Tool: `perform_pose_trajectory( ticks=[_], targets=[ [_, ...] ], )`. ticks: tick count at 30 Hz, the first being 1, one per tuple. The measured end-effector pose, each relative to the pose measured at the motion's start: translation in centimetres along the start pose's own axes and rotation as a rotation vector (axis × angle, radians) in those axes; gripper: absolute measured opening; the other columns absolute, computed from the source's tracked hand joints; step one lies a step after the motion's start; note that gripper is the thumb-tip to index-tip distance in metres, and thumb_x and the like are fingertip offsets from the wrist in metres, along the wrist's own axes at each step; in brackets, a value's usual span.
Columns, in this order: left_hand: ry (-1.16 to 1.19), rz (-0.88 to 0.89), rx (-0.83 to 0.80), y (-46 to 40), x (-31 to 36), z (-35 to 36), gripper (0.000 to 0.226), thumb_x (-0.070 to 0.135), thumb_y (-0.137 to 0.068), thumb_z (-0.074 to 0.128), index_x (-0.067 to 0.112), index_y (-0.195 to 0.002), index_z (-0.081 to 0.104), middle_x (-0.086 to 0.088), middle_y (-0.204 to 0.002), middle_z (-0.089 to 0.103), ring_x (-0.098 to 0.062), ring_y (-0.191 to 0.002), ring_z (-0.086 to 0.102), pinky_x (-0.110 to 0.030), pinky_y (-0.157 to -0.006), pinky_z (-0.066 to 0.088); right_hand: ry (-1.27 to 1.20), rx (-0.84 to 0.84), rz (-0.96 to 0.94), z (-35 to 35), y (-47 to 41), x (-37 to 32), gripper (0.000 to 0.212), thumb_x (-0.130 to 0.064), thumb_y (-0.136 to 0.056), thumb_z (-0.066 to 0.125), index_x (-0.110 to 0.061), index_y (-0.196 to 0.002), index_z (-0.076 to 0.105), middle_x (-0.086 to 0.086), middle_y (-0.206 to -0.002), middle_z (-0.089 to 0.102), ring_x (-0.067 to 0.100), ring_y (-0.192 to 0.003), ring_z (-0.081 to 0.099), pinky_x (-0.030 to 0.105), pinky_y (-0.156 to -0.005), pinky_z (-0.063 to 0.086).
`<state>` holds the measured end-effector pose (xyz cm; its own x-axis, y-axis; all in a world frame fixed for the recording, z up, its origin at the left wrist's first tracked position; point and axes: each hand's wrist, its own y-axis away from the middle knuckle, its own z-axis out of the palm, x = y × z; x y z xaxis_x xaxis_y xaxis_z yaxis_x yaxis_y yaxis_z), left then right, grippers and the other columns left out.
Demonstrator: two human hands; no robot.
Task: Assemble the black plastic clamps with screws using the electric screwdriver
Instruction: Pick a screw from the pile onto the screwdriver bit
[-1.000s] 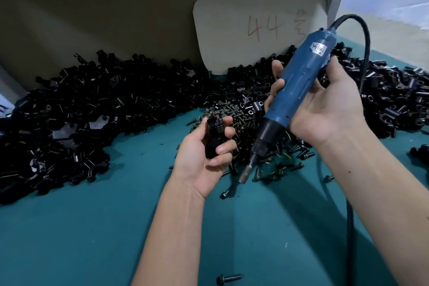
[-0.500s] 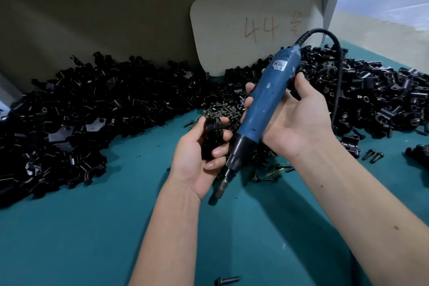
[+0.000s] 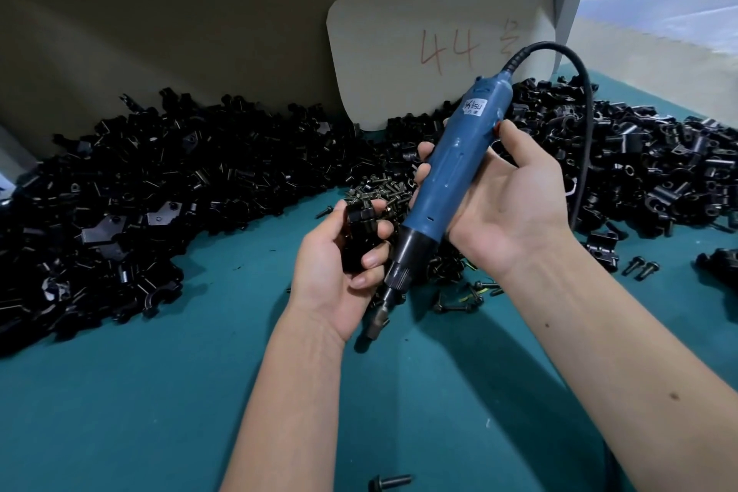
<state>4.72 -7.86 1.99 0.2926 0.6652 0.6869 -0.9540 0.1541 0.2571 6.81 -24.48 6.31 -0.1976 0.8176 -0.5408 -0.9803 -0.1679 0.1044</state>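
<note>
My left hand point(image 3: 339, 272) fingers point(image 3: 373, 260) curl around a glossy black clamp point(image 3: 359, 236). My right hand point(image 3: 507, 204) grips the blue electric screwdriver point(image 3: 451, 172), tilted, black nose and metal bit just right of my left fingers, above the teal tabletop point(image 3: 159, 391).

Left hand point(image 3: 343, 268) hides most of the clamp point(image 3: 359, 240).

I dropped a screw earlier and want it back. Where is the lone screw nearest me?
The lone screw lies on the teal mat at the bottom edge of the head view, between the two forearms.
</note>
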Motion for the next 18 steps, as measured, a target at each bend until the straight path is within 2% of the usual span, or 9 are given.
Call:
perform_pose_trajectory(
  ticks=[6, 13, 16, 18],
  targets=[
    [-0.014, -0.001, -0.007, 0.01, -0.04, 0.11, 0.037, 0.037, -0.110, 0.039, 0.006, -0.111, 0.061, -0.004, -0.071, 0.055, -0.008, -0.047, 0.034, -0.016, -0.032, 0.025, 0.030, 0.023, -0.023, 0.15, 0.05, -0.01, 0.042, -0.049, -0.103, 0.048, -0.013, -0.120, 0.062, 0.016, -0.105, 0.062, 0.028, -0.075, 0.060, 0.038, -0.078, 0.050],
    [-0.046, 0.017, 0.000, -0.03, -0.14, 0.16, 0.036, 0.037, -0.110, 0.041, 0.006, -0.114, 0.059, -0.006, -0.073, 0.058, -0.009, -0.051, 0.035, -0.015, -0.033, 0.027, 0.011, 0.040, -0.033, 0.04, 0.03, -0.13, 0.043, -0.051, -0.100, 0.052, -0.014, -0.118, 0.064, 0.015, -0.102, 0.067, 0.027, -0.073, 0.060, 0.039, -0.081, 0.048],
    [-0.066, 0.056, 0.030, -0.07, -0.21, 0.23, 0.035, 0.039, -0.109, 0.047, 0.007, -0.107, 0.059, -0.008, -0.077, 0.063, -0.010, -0.052, 0.039, -0.015, -0.034, 0.029, -0.001, 0.074, -0.048, -0.08, -0.01, -0.49, 0.043, -0.053, -0.098, 0.054, -0.015, -0.115, 0.066, 0.015, -0.100, 0.068, 0.026, -0.071, 0.060, 0.042, -0.085, 0.045],
    [-0.090, 0.101, 0.050, -0.07, -0.20, 0.13, 0.033, 0.041, -0.106, 0.054, 0.009, -0.103, 0.059, -0.009, -0.080, 0.066, -0.010, -0.054, 0.042, -0.014, -0.036, 0.031, -0.011, 0.119, -0.093, 0.07, 0.02, -0.95, 0.050, -0.060, -0.095, 0.058, -0.015, -0.113, 0.067, 0.013, -0.096, 0.067, 0.024, -0.067, 0.059, 0.040, -0.081, 0.047]
  ],
)
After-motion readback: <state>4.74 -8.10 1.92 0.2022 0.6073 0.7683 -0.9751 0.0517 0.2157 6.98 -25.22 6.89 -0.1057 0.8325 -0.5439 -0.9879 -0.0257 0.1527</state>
